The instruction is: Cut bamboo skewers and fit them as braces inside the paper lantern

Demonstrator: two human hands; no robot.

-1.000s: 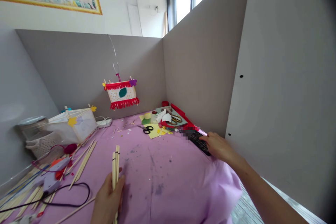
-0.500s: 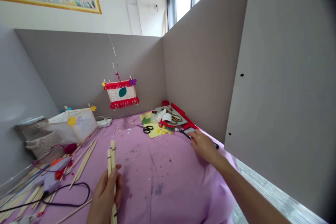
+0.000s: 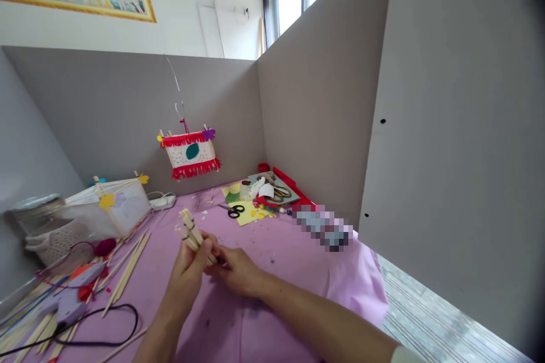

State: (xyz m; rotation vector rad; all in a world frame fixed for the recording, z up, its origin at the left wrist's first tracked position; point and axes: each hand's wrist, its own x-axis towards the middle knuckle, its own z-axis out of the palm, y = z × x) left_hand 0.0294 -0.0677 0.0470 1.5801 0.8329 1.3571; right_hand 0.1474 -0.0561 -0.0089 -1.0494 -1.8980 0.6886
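Note:
A small bundle of pale wooden sticks (image 3: 192,229) with dark marks near the tips is gripped in my left hand (image 3: 193,264), tilted up and to the left above the table. My right hand (image 3: 234,269) has its fingers closed at the lower end of the same sticks, touching my left hand. Exactly how the right fingertips hold them is partly hidden. Beyond the hands, black-handled scissors (image 3: 234,211) lie beside yellow paper (image 3: 251,215). A pixelated flat object (image 3: 321,227) lies at the table's right edge.
At the left lie a purple glue gun (image 3: 70,300) with a black cord (image 3: 131,323), loose wooden sticks (image 3: 128,272) and a white lantern frame (image 3: 128,204). A red-fringed lantern (image 3: 191,153) hangs ahead. Grey partitions (image 3: 315,113) stand behind and right of the purple-covered table.
My right hand has left the flat object at the right edge and come to the sticks. My left hand has raised the bundle and tilted it leftward. The view has shifted slightly right.

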